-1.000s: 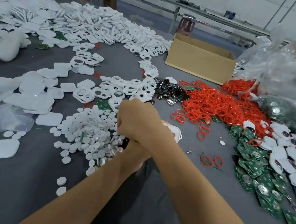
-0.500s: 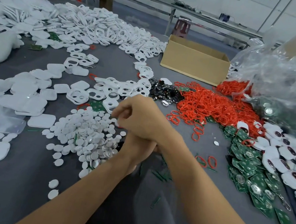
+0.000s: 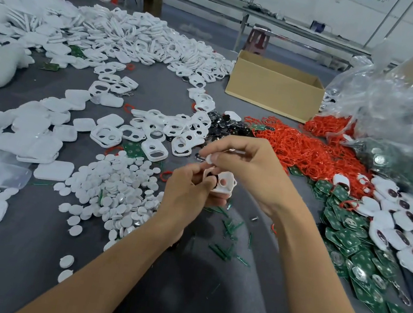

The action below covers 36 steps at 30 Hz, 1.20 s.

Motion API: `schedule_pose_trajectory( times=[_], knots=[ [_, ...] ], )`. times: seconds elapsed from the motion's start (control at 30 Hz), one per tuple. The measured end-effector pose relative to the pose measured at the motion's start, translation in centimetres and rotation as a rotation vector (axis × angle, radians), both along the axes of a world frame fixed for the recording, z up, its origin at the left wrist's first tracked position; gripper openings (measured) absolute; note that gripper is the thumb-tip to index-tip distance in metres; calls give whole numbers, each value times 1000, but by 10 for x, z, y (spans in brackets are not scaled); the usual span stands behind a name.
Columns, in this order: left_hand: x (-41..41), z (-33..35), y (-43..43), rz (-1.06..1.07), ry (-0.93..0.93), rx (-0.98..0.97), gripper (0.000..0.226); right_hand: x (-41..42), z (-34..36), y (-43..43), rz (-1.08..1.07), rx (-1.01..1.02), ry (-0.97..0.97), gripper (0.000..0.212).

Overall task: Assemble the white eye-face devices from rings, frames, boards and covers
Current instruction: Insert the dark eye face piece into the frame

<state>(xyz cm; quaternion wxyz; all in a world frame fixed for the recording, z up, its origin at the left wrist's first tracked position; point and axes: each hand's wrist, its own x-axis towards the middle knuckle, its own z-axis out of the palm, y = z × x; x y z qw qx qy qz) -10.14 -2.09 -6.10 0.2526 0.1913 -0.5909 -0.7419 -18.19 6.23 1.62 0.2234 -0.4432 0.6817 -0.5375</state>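
Note:
My left hand [image 3: 186, 188] grips a white two-hole frame [image 3: 223, 183] above the grey table, with a dark round part in one hole. Just above it my right hand [image 3: 249, 168] pinches a small white disc [image 3: 209, 159] between thumb and fingers. A heap of white discs [image 3: 117, 191] lies to the left of my hands. Loose white frames [image 3: 172, 129] lie beyond them. Red rings [image 3: 305, 149] are piled at the right, green boards [image 3: 353, 245] in front of those, and finished white eye-face devices [image 3: 404, 223] at the far right.
An open cardboard box [image 3: 274, 88] stands at the back. White covers [image 3: 35, 130] spread over the left side, and more frames [image 3: 143, 37] are heaped behind. Clear plastic bags [image 3: 406, 105] bulge at the right. Dark round parts [image 3: 220, 126] lie mid-table; green offcuts [image 3: 227, 240] lie below my hands.
My hands were clasped together, one over the other. They have come apart: the right hand has lifted with a white disc, and the frame in the left hand shows.

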Motion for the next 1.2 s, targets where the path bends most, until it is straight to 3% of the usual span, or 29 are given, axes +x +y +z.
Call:
schedule_pose_trajectory(
  times=[0.17,0.27,0.6,1.2],
  knots=[
    [-1,2,-6,90,-47,70,19,-17,-13,9,-230,98,262,26],
    [-1,2,-5,114,-61,54,20,-20,-19,9,-323,182,339,19],
    [-2,1,-3,141,-65,-42,15,-15,-19,3,-314,304,592,9],
    [-1,1,-2,103,-56,-37,16,-16,-23,1,-374,305,425,14]
  ],
)
